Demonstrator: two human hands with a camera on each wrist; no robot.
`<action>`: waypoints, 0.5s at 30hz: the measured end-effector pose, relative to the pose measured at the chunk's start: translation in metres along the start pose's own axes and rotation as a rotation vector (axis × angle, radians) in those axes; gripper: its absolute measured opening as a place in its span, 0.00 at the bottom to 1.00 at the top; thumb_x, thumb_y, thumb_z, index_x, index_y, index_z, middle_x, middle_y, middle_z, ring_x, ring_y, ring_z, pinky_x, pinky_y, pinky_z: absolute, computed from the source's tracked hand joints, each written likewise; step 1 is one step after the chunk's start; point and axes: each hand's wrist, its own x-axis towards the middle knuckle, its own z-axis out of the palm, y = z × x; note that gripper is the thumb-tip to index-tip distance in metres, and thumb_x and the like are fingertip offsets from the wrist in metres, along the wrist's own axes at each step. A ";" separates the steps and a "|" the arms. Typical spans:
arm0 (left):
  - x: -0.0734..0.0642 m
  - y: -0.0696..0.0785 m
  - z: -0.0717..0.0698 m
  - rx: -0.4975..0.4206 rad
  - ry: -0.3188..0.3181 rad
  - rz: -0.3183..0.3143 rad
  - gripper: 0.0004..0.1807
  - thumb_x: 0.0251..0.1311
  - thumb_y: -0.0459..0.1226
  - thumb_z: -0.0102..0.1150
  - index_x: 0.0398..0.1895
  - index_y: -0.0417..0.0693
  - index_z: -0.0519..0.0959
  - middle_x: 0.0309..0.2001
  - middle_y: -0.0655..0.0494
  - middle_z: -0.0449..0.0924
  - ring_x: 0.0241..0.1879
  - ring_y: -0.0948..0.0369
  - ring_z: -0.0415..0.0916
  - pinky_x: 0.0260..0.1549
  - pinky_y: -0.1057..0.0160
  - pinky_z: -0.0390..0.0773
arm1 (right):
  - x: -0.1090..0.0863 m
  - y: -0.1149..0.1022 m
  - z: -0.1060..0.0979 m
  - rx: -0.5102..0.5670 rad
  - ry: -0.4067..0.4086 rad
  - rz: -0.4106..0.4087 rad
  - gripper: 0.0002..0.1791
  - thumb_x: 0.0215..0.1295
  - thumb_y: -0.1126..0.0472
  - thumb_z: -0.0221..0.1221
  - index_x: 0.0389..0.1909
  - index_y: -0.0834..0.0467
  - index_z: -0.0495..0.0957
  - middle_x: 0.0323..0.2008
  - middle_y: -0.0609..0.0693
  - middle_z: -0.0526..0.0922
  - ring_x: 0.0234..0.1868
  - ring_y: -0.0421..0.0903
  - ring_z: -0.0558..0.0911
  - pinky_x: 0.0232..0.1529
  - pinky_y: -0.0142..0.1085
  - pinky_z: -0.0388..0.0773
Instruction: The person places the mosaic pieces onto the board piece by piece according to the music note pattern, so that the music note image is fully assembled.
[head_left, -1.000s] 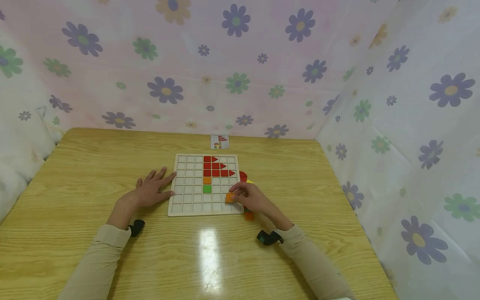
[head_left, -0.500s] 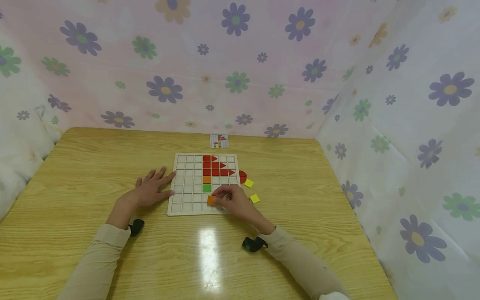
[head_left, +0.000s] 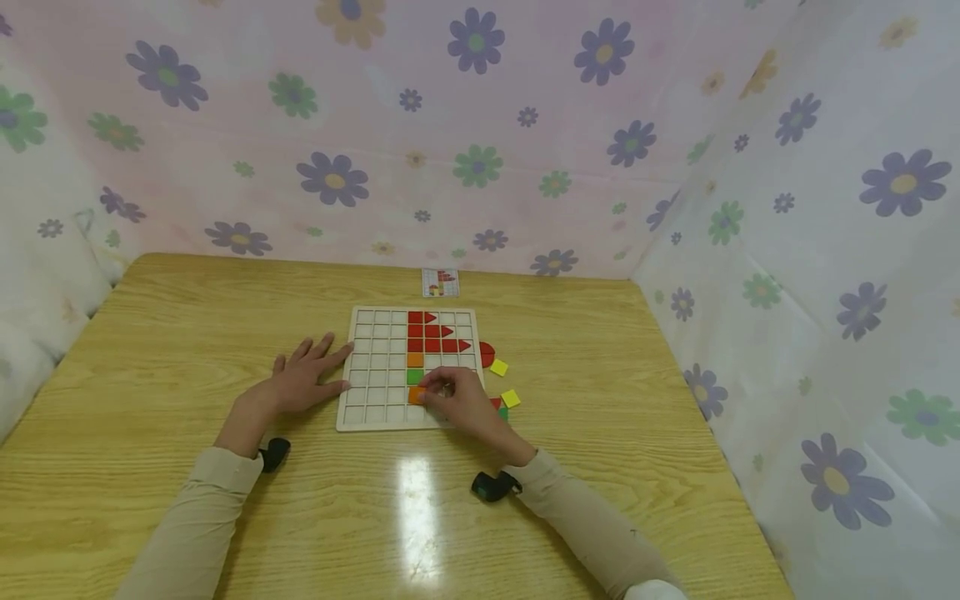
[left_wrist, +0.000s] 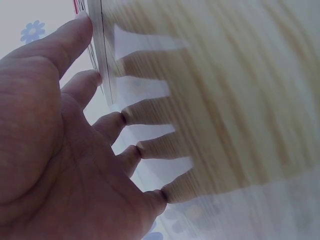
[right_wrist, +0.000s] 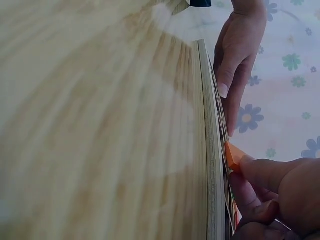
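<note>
A wooden grid board [head_left: 366, 415] lies on the table, with red squares and triangles set in three rows near its top. Below them in the same column sit an orange square [head_left: 415, 360] and a green square [head_left: 415, 377]. My right hand [head_left: 467, 406] pinches another orange square tile [head_left: 416, 395] between thumb and fingers, directly under the green one. In the right wrist view that orange tile [right_wrist: 233, 156] is tilted, one edge at the board's surface. My left hand [head_left: 302, 379] has its fingers spread on the table, fingertips touching the board's left edge.
Right of the board lie red curved pieces [head_left: 487, 354], two yellow squares [head_left: 499, 367] and a green piece [head_left: 503, 413], partly covered by the right hand. A small printed pattern card [head_left: 440, 282] lies behind the board. Flowered cloth [head_left: 480, 167] hangs around the table.
My right hand has carried the orange tile leftward across the board, then slightly up to the cell below the green square. The left hand has stayed at the board's edge.
</note>
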 end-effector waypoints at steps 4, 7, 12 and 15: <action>0.001 0.003 0.000 0.015 -0.012 -0.008 0.38 0.75 0.51 0.53 0.81 0.44 0.56 0.80 0.30 0.39 0.76 0.26 0.33 0.63 0.18 0.37 | 0.001 0.001 0.001 -0.008 0.002 0.011 0.03 0.67 0.66 0.66 0.40 0.60 0.86 0.33 0.51 0.87 0.30 0.37 0.76 0.30 0.26 0.69; 0.001 0.002 0.000 0.020 -0.010 -0.008 0.38 0.75 0.51 0.54 0.80 0.44 0.56 0.80 0.30 0.40 0.76 0.26 0.33 0.62 0.18 0.38 | 0.001 0.000 0.001 -0.013 0.001 0.018 0.03 0.68 0.65 0.66 0.40 0.59 0.87 0.34 0.50 0.87 0.31 0.37 0.76 0.32 0.27 0.70; 0.002 0.001 0.001 0.026 -0.011 -0.012 0.38 0.75 0.50 0.53 0.81 0.44 0.55 0.80 0.30 0.39 0.76 0.26 0.33 0.63 0.18 0.37 | 0.002 -0.002 0.001 -0.019 0.002 0.012 0.04 0.68 0.64 0.66 0.41 0.59 0.87 0.35 0.51 0.88 0.31 0.38 0.76 0.33 0.28 0.72; 0.002 0.002 0.000 0.027 -0.013 -0.013 0.38 0.75 0.51 0.53 0.81 0.44 0.55 0.80 0.30 0.39 0.76 0.26 0.33 0.63 0.19 0.37 | 0.002 -0.002 0.002 -0.017 0.002 0.019 0.04 0.67 0.65 0.67 0.41 0.60 0.87 0.35 0.52 0.88 0.30 0.39 0.76 0.33 0.28 0.72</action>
